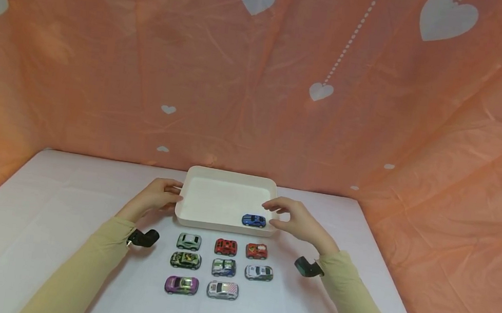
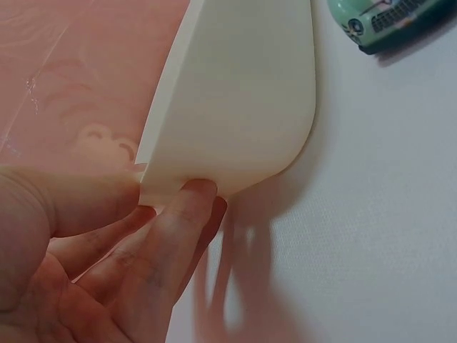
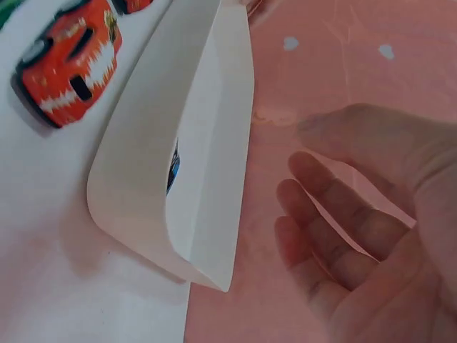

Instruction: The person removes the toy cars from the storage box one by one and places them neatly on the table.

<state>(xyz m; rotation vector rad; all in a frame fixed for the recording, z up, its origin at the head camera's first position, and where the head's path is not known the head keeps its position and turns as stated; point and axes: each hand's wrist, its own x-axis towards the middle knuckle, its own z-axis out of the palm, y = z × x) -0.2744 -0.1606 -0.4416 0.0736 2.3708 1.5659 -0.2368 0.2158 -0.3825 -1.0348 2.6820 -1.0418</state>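
Observation:
My left hand (image 1: 160, 196) grips the left end of a white rectangular tray (image 1: 224, 227). In the left wrist view its thumb is at the rim and a fingertip (image 2: 200, 191) lies against the outer wall. A blue toy car (image 1: 254, 221) with dark stripes sits inside the tray, near its front right corner; the tray wall mostly hides it in the right wrist view. Loosely bent and holding nothing, my right hand (image 1: 295, 217) hovers by the tray's right end, close to the blue car. Its fingers are spread apart from the thumb.
In front of the tray, several toy cars stand in rows on the white cloth: among them a pale green car (image 1: 189, 241), a red car (image 1: 256, 251), a camouflage car (image 1: 185, 260) and a purple car (image 1: 181, 285). An orange curtain (image 1: 239, 98) with hearts hangs behind.

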